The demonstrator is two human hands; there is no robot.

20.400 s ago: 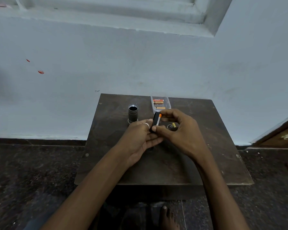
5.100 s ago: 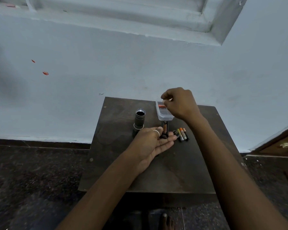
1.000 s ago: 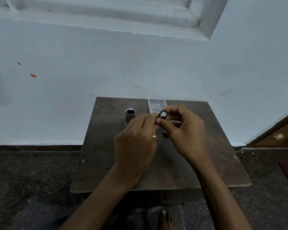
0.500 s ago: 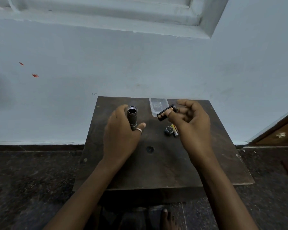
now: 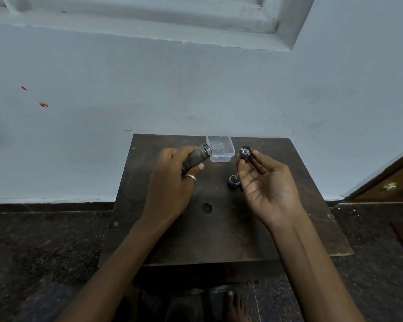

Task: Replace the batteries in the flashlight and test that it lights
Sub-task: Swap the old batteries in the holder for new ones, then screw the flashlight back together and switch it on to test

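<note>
My left hand (image 5: 170, 182) grips the grey flashlight body (image 5: 198, 156), lifted off the table and tilted so its open threaded end points up and to the right. My right hand (image 5: 265, 182), palm up, pinches the black battery holder (image 5: 245, 152) between thumb and fingertips, its round end facing me, a short gap right of the flashlight's open end. The black tail cap (image 5: 233, 180) with its spring lies on the dark wooden table (image 5: 219, 228) just left of my right palm. Used batteries beside it are hidden by my hand.
A clear plastic box (image 5: 219, 148) sits at the table's far edge, between my two hands. A pale wall rises right behind the table. A dark stone floor surrounds it, and a wooden door (image 5: 389, 184) stands at the right.
My left hand has lifted the flashlight body from standing on the table and tilted it toward the right. My right hand has turned the battery holder end-on.
</note>
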